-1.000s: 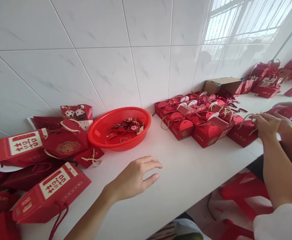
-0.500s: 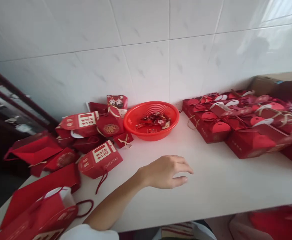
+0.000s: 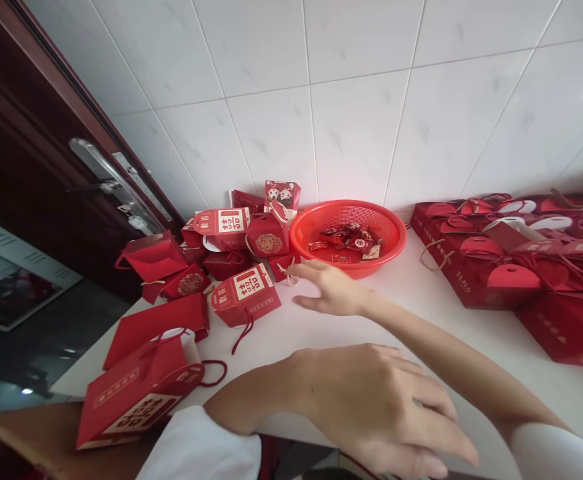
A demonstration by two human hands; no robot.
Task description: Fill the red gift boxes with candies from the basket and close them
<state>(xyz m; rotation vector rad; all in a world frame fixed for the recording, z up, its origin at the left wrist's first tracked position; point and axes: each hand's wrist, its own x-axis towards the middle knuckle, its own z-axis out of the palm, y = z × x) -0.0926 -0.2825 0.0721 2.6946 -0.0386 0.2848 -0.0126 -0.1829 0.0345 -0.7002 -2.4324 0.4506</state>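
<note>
My right hand (image 3: 332, 288) reaches in from the right, thumb and fingers apart with nothing between them. Its fingertips are close to a small red box with a twine bow (image 3: 285, 266); I cannot tell if they touch. Just left is a red gift box with a cream label (image 3: 251, 288) and a dark red cord. Behind my right hand stands a red plastic basket (image 3: 298, 230) holding several wrapped candies (image 3: 354, 240). My left hand (image 3: 396, 407) hovers low near the table's front edge, palm down, fingers loosely spread and holding nothing.
Several red gift boxes (image 3: 266, 233) pile up at the left. A larger one with a cord handle (image 3: 134, 393) lies at the front left. Rows of closed red boxes (image 3: 491, 280) fill the right side. A dark door (image 3: 36, 107) with a metal handle stands at the left.
The view has turned left. My right hand has come into view, extended toward the left pile. My left hand appears nearer and lower, still without anything in it.
</note>
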